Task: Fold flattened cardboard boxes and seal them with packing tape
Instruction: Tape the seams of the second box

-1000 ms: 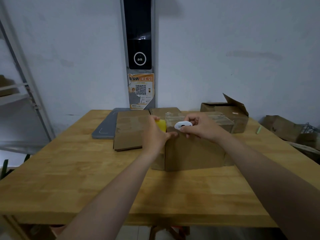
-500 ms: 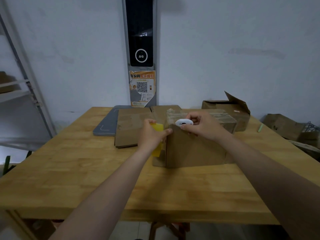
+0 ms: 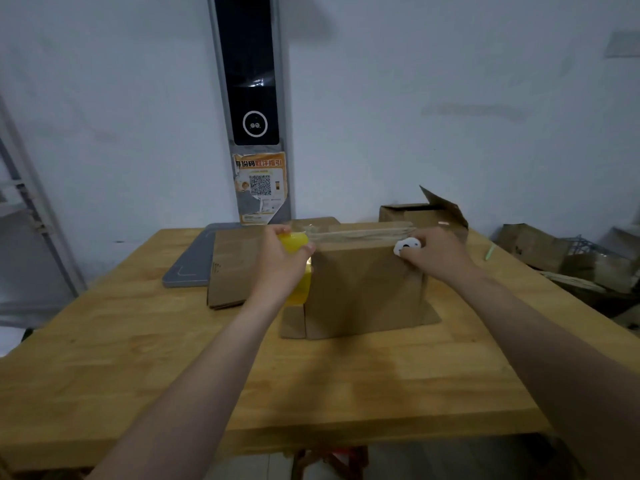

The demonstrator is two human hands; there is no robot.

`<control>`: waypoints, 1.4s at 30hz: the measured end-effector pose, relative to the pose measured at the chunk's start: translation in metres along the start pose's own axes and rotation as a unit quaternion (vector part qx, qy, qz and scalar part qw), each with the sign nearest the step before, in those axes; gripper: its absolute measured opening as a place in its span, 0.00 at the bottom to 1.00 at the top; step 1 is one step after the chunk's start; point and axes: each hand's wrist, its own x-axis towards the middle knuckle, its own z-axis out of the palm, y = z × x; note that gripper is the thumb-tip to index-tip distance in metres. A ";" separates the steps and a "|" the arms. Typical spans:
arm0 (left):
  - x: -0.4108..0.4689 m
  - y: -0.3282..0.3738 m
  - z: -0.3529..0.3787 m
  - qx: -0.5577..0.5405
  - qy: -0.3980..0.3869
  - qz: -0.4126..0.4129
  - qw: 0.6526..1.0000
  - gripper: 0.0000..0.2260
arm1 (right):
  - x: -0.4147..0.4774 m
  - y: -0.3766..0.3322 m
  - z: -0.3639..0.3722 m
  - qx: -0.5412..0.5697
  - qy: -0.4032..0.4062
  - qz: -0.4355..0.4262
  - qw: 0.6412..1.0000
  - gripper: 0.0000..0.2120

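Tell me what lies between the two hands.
In the head view, a strip of clear tape stretches along the box top, from the yellow dispenser in the left hand to the right hand, which pinches a small white object.

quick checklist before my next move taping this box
1. Tape strip runs end to end across the top of the box: ok.
2. Left hand grips the yellow tape dispenser at the left end: ok.
3. Right hand holds the white round piece at the right end: ok.
4. Box stands upright on the table: ok.
5. Tape pressed flat along the seam: cannot tell.
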 end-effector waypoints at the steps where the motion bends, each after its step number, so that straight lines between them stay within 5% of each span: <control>1: -0.004 0.002 -0.001 -0.002 0.004 0.006 1.000 0.20 | -0.005 -0.002 -0.004 0.003 0.004 -0.001 1.000 0.05; 6: -0.023 0.002 -0.020 0.004 0.062 -0.002 0.998 0.20 | -0.033 -0.041 -0.034 -0.068 -0.084 -0.035 0.994 0.13; 9: -0.041 0.011 -0.033 0.049 0.116 0.008 0.992 0.23 | -0.047 -0.073 -0.048 0.028 -0.169 -0.048 0.984 0.07; 14: -0.060 0.017 -0.045 0.088 0.163 0.036 0.982 0.25 | -0.043 -0.079 -0.027 0.025 -0.045 -0.090 0.995 0.09; 19: -0.078 0.019 -0.046 0.076 0.147 0.030 0.986 0.25 | -0.040 -0.062 -0.008 0.065 -0.087 -0.095 0.990 0.11; 24: -0.088 0.029 -0.054 0.061 0.186 0.054 0.979 0.24 | -0.043 -0.040 -0.009 -0.005 -0.021 -0.095 0.995 0.05; 29: -0.104 0.041 -0.039 0.137 0.090 0.070 0.984 0.23 | -0.050 -0.029 -0.014 -0.100 0.038 -0.048 0.993 0.10; 36: -0.130 0.042 0.023 0.066 -0.075 0.076 0.992 0.22 | -0.075 -0.018 -0.035 -0.105 0.069 -0.037 0.991 0.10; 42: -0.125 0.047 0.043 0.005 -0.060 0.081 0.995 0.20 | -0.111 -0.015 -0.038 -0.017 0.077 -0.062 0.995 0.08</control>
